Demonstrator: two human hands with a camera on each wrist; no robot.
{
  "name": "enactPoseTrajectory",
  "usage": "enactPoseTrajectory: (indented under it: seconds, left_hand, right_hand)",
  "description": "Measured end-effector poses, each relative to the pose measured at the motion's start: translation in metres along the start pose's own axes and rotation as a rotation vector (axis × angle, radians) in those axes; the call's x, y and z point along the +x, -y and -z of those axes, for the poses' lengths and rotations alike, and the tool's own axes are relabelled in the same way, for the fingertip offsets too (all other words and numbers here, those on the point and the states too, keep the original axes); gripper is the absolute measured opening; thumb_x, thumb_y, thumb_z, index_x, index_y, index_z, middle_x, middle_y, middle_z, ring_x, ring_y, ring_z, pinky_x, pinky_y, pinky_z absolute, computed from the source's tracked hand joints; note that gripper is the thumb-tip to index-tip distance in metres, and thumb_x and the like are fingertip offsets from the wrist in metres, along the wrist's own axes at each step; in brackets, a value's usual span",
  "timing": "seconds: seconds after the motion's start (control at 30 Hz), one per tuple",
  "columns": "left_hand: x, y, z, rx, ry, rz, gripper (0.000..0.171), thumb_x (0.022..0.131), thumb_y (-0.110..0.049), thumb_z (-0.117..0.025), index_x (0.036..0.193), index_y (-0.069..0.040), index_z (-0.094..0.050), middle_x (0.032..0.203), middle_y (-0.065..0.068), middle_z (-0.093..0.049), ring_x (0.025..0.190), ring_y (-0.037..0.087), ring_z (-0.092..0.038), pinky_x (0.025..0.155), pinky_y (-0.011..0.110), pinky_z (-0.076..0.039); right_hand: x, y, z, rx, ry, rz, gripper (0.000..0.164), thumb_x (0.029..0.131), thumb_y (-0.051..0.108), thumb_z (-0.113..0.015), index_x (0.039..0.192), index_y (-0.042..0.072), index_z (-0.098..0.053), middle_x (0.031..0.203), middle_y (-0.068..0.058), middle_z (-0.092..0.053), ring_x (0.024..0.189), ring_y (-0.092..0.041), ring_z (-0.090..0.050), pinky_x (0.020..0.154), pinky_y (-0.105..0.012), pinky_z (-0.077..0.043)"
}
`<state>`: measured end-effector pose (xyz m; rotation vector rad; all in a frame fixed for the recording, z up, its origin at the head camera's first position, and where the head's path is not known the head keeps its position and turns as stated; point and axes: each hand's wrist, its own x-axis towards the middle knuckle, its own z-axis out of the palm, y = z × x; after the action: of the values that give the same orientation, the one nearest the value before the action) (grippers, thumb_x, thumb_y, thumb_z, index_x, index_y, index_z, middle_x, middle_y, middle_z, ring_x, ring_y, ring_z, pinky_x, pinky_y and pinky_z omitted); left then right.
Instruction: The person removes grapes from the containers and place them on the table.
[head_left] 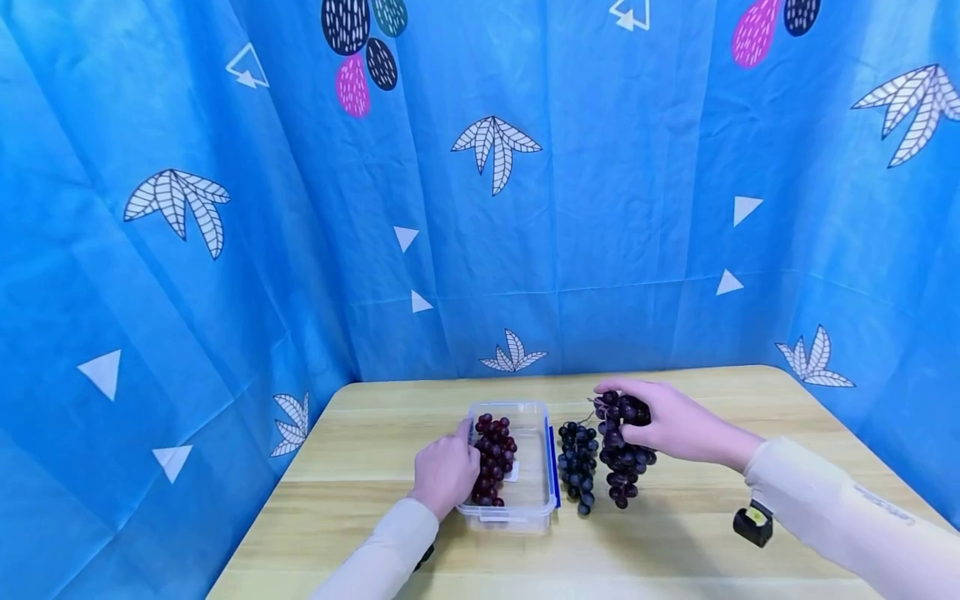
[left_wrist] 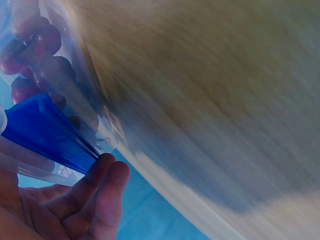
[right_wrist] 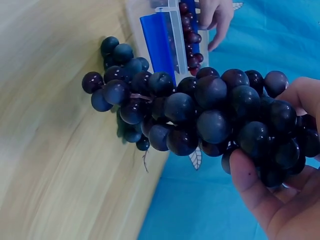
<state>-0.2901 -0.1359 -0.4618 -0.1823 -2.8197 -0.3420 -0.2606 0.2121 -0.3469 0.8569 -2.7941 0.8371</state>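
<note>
My right hand (head_left: 660, 418) grips a bunch of dark purple grapes (head_left: 619, 467) by its upper part, and the lower end hangs down. In the right wrist view thumb and fingers wrap round the grapes (right_wrist: 212, 125). My left hand (head_left: 446, 468) holds the left side wall of a clear plastic container (head_left: 534, 492), its fingertips (left_wrist: 117, 175) at a blue side latch (left_wrist: 50, 137). A bunch of red grapes (head_left: 491, 471) lies inside along the container's left side. Another dark bunch (head_left: 577, 462) lies on the table, between the container and the held grapes.
The light wood table (head_left: 360, 467) ends at a blue patterned curtain (head_left: 600, 250) behind and at both sides. A second blue latch (head_left: 553, 467) hangs down on the container's right side. A small black device (head_left: 753, 523) is worn at the right wrist.
</note>
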Motion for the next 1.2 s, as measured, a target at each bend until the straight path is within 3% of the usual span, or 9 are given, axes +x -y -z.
enactPoseTrajectory:
  seconds: [0.13, 0.27, 0.4, 0.53, 0.67, 1.2]
  left_hand:
    - [-0.001, 0.0, 0.002, -0.014, 0.013, 0.003, 0.053, 0.097, -0.026, -0.054, 0.148, -0.011, -0.049, 0.069, 0.004, -0.062, 0.048, 0.014, -0.045, 0.044, 0.031, -0.038]
    - [0.0, -0.001, 0.004, -0.012, 0.012, 0.005, 0.053, 0.097, -0.026, -0.054, 0.147, -0.011, -0.05, 0.073, 0.005, -0.065, 0.05, 0.014, -0.046, 0.045, 0.032, -0.038]
    - [0.0, -0.001, 0.004, -0.008, 0.016, 0.009, 0.053, 0.097, -0.026, -0.054, 0.148, -0.012, -0.05, 0.077, 0.007, -0.068, 0.051, 0.015, -0.047, 0.046, 0.032, -0.04]
    - [0.001, -0.001, 0.004, -0.003, 0.006, 0.006, 0.053, 0.096, -0.026, -0.054, 0.147, -0.012, -0.051, 0.082, 0.009, -0.071, 0.053, 0.016, -0.051, 0.046, 0.034, -0.042]
    - [0.0, 0.0, 0.003, -0.005, -0.002, 0.006, 0.052, 0.096, -0.026, -0.055, 0.146, -0.012, -0.052, 0.083, 0.01, -0.071, 0.054, 0.017, -0.052, 0.046, 0.035, -0.043]
    - [-0.001, 0.0, 0.002, -0.042, 0.002, 0.005, 0.053, 0.096, -0.025, -0.054, 0.147, -0.011, -0.051, 0.075, 0.004, -0.065, 0.05, 0.013, -0.046, 0.044, 0.03, -0.038]
  right_hand:
    - [-0.007, -0.001, 0.005, -0.004, 0.008, 0.02, 0.064, 0.083, 0.008, -0.068, 0.144, 0.023, -0.053, 0.143, -0.002, -0.059, 0.088, -0.009, -0.06, 0.09, -0.038, -0.048]
    - [-0.014, -0.002, 0.008, 0.01, 0.014, 0.037, 0.064, 0.081, 0.005, -0.069, 0.14, 0.026, -0.056, 0.138, 0.0, -0.062, 0.109, -0.012, -0.061, 0.095, -0.04, -0.052]
    - [-0.02, -0.003, 0.011, 0.018, 0.046, 0.036, 0.063, 0.082, 0.006, -0.07, 0.139, 0.029, -0.056, 0.134, 0.003, -0.063, 0.109, -0.009, -0.061, 0.093, -0.034, -0.052]
    - [-0.026, -0.005, 0.012, 0.033, 0.091, 0.053, 0.061, 0.083, 0.007, -0.069, 0.138, 0.029, -0.056, 0.127, 0.003, -0.066, 0.099, -0.007, -0.062, 0.084, -0.029, -0.052]
    - [-0.029, -0.008, 0.011, 0.047, 0.126, 0.07, 0.06, 0.084, 0.007, -0.069, 0.137, 0.029, -0.056, 0.122, 0.005, -0.066, 0.098, -0.005, -0.062, 0.085, -0.029, -0.053]
    - [-0.018, -0.034, -0.002, 0.077, 0.106, 0.009, 0.06, 0.086, 0.009, -0.068, 0.141, 0.026, -0.054, 0.137, -0.001, -0.062, 0.113, -0.015, -0.06, 0.09, -0.032, -0.051]
